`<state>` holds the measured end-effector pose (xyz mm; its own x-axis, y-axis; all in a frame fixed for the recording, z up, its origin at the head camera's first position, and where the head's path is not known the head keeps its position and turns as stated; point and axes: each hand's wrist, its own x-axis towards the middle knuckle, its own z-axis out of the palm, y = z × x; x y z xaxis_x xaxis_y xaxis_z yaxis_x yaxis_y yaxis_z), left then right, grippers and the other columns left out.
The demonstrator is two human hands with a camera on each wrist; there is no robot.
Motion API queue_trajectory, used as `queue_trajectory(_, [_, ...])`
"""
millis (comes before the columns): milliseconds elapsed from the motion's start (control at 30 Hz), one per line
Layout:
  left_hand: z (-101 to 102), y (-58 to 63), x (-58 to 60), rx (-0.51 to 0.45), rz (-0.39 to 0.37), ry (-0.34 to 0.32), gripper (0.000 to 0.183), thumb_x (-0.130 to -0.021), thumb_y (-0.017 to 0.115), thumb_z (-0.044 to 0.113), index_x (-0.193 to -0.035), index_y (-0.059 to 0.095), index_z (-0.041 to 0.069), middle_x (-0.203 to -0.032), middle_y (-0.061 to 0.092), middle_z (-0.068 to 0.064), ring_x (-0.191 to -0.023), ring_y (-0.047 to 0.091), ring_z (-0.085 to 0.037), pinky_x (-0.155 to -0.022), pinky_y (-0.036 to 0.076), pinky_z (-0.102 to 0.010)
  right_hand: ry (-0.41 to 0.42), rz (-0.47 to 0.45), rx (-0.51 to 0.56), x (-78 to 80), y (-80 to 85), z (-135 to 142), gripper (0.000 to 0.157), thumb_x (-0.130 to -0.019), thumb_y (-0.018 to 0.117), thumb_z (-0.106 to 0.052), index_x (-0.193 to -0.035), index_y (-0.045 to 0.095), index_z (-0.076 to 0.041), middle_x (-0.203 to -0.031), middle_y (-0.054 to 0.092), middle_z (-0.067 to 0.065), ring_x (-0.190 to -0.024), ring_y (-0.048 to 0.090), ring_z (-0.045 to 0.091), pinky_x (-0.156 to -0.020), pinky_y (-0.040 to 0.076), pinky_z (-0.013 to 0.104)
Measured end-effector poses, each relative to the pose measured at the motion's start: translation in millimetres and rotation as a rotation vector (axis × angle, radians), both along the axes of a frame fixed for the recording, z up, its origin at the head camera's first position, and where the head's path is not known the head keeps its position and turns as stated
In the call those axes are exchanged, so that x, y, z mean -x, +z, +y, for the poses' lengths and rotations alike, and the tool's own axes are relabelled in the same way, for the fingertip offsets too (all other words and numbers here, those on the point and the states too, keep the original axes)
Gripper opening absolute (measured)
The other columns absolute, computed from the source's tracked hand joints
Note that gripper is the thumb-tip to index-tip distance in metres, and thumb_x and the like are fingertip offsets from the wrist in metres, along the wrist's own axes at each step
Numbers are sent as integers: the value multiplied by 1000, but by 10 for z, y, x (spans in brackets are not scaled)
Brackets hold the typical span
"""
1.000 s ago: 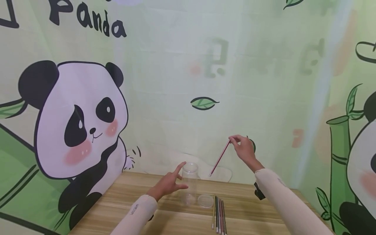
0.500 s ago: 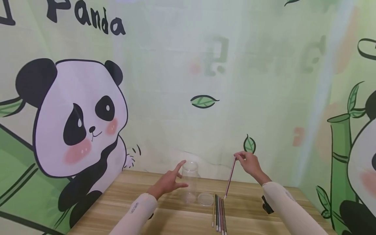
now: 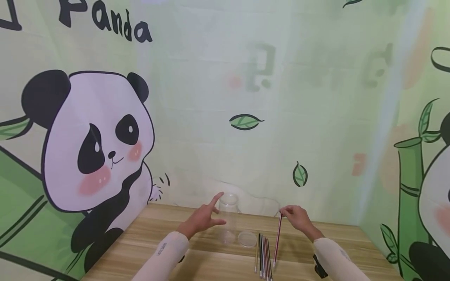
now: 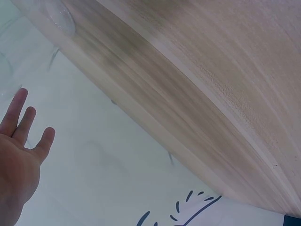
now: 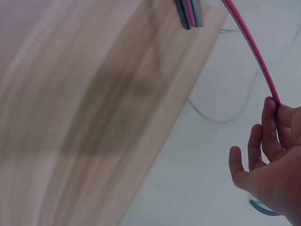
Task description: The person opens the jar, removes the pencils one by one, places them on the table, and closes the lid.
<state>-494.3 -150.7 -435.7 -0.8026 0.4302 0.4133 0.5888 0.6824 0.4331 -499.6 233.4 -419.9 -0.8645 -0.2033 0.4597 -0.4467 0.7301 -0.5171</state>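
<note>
A clear plastic jar (image 3: 228,220) stands upright on the wooden table. My left hand (image 3: 199,219) is at its left side, index finger and thumb spread toward the wall; whether they touch it I cannot tell. In the left wrist view the hand's (image 4: 21,157) fingers look fairly straight. Between thumb and fingertips my right hand (image 3: 299,219) pinches the upper end of a red pencil (image 3: 277,240). The pencil slants steeply, its lower end just right of a row of several pencils (image 3: 265,257). The right wrist view also has this red pencil (image 5: 254,47).
A round clear lid (image 3: 247,239) lies between the jar and the pencil row. Behind the wooden table (image 3: 207,269) hangs a green backdrop (image 3: 197,136) printed with pandas and leaves. A thin cord (image 5: 225,121) shows beyond the table's edge in the right wrist view.
My right hand has come down with the red pencil, bringing it from beside the jar's top to just right of the pencil row. The left hand and jar have stayed put.
</note>
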Motion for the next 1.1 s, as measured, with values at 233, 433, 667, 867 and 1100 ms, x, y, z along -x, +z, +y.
queue_trajectory(233, [1,-3,-6,-2,-14,-2,103,-89,83,37,-165,16,23,-118,74,-21,-110,69,-45,-99,51,-60,15,-56,2,-28,-303,-12,16,-100,65,-6,-99,77,4,-85,77,9,-86,73,28,-79,58,45])
queue_trajectory(433, [-8,-27,-4,15,8,9,103,-88,84,40,-165,16,22,-115,75,-19,-106,71,-44,-96,53,-59,1,-59,17,23,-513,-73,13,-98,68,-6,-94,78,1,-83,76,7,-80,73,23,-73,57,38])
queue_trajectory(667, [0,-4,5,9,-10,23,103,-89,83,40,-165,15,26,-118,75,-18,-110,70,-42,-100,52,-58,48,-25,-5,3,-587,-177,13,-95,70,-4,-86,76,3,-76,74,8,-71,68,18,-63,53,29])
queue_trajectory(867, [-8,5,-4,10,-13,19,104,-89,83,42,-165,15,24,-118,75,-18,-110,70,-43,-99,52,-59,4,-37,2,-32,-598,-234,13,-95,70,-5,-85,76,0,-75,74,5,-71,67,17,-65,52,33])
queue_trajectory(1100, [-5,1,0,20,-7,30,103,-89,83,40,-166,15,24,-117,75,-17,-110,70,-41,-99,52,-58,-37,-72,23,-47,-652,-258,11,-95,70,-4,-87,76,0,-76,74,6,-74,70,20,-74,57,40])
